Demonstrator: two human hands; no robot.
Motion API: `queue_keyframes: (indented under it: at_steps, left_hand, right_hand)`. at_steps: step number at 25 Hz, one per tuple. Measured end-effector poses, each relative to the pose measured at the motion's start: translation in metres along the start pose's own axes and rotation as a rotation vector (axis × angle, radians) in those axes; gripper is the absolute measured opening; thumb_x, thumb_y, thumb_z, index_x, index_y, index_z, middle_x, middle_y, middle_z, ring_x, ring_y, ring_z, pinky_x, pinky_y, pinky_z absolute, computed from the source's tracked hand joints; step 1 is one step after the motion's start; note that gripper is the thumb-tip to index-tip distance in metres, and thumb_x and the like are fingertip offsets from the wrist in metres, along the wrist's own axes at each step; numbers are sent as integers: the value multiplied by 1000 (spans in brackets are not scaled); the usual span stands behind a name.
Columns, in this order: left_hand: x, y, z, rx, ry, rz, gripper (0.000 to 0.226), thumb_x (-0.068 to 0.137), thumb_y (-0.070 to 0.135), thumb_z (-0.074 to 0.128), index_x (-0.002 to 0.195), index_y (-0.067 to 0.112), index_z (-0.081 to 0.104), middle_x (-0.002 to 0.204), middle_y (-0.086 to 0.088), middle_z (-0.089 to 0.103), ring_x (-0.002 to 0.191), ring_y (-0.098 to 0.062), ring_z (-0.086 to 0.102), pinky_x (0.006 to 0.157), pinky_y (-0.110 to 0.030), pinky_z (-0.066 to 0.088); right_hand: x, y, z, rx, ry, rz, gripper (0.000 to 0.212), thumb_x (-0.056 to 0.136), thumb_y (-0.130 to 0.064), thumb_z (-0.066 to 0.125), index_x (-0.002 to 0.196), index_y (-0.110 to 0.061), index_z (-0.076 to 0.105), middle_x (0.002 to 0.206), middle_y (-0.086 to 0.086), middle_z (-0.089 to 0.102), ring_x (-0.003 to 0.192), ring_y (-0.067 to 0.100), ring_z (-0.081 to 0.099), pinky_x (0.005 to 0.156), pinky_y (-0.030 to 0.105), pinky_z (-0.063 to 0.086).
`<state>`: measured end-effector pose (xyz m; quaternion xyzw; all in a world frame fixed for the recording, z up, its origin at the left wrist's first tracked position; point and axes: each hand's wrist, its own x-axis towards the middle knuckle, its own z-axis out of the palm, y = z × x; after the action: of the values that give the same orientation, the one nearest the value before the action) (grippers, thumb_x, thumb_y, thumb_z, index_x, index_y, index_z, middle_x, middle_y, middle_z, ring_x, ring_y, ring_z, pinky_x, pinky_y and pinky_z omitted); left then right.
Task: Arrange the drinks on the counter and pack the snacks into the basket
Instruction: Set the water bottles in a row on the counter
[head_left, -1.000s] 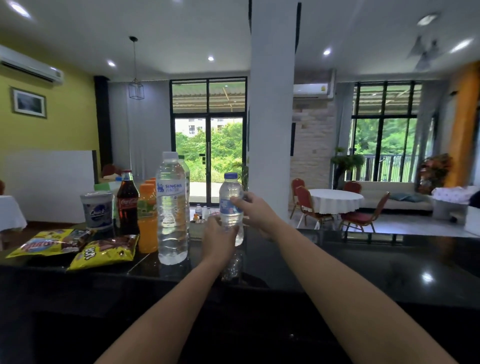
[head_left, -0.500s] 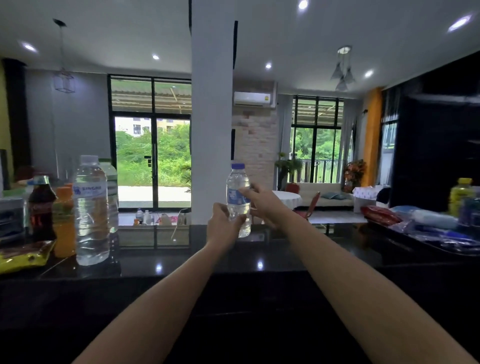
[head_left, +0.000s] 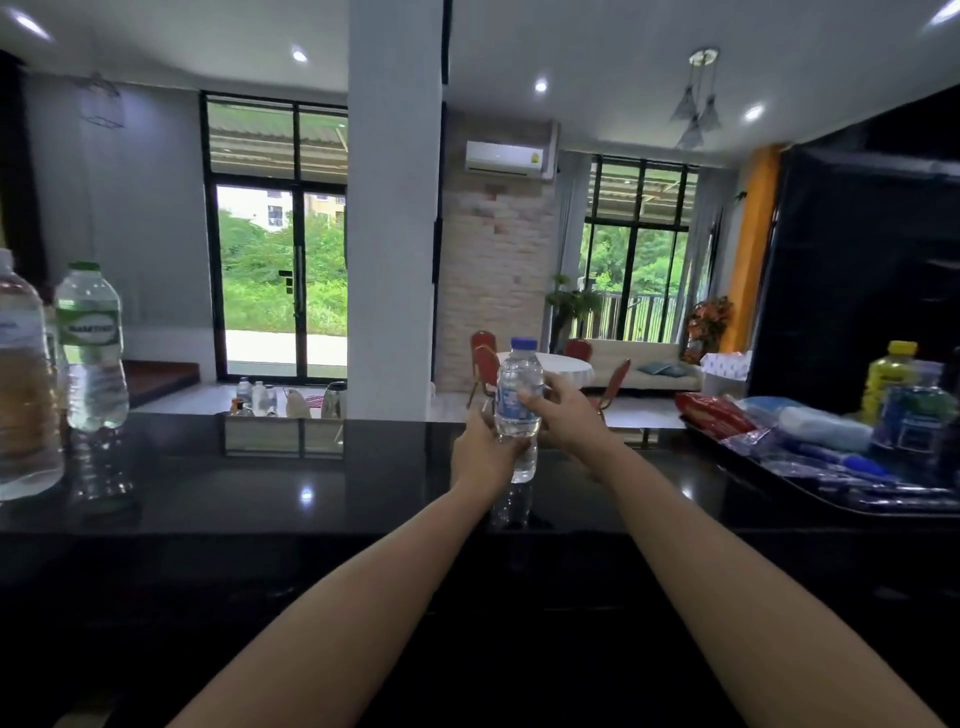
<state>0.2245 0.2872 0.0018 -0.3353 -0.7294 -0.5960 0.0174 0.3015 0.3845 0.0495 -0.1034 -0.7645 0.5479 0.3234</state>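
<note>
2 hands on 1 bottle: tipping risk at set-down.

The small clear plastic water bottle with a blue cap (head_left: 518, 402) is held upright by both hands: the left hand (head_left: 480, 454) is wrapped around its lower body, the right hand (head_left: 566, 413) is closed on its labelled middle. Its base appears to sit at or just above the glossy black stone counter (head_left: 322, 488); contact cannot be confirmed. If 1 hand is released early, the light bottle may topple or slide on the slick surface. The cluttered dark tray of packets (head_left: 810, 488) lies near on the right and could be struck.
</note>
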Motion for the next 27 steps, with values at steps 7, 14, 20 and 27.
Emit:
queue_keyframes:
  at_steps: [7, 14, 20, 27]
  left_hand:
    - [43, -19, 1, 270, -68, 75, 41, 79, 39, 72, 97, 23, 39, 91, 5, 63, 80, -17, 59, 66, -30, 40]
    - [89, -37, 16, 350, -47, 46, 48, 82, 37, 70, 111, 12, 41, 108, -9, 65, 92, -25, 61, 71, -32, 42]
    - [110, -55, 23, 367, -53, 70, 46, 86, 39, 65, 118, 14, 44, 113, -8, 65, 93, -22, 60, 69, -29, 39]
    - [92, -55, 12, 589, -59, 64, 47, 95, 42, 46, 134, 17, 38, 114, -12, 64, 101, -31, 61, 76, -38, 46]
  right_hand:
    - [44, 28, 2, -18, -2, -51, 40, 90, -24, 65, 128, -21, 53, 117, 3, 66, 109, 20, 64, 100, 49, 49]
    - [94, 52, 8, 39, 28, -24, 50, 91, -19, 65, 137, -12, 47, 120, 8, 65, 107, 21, 65, 100, 48, 49]
    - [116, 67, 14, 63, 43, -19, 53, 92, -20, 63, 142, -17, 44, 126, 8, 63, 114, 23, 61, 102, 48, 47]
    - [97, 65, 16, -58, 58, 21, 54, 96, -24, 56, 146, -18, 38, 137, 8, 56, 123, 23, 53, 107, 46, 41]
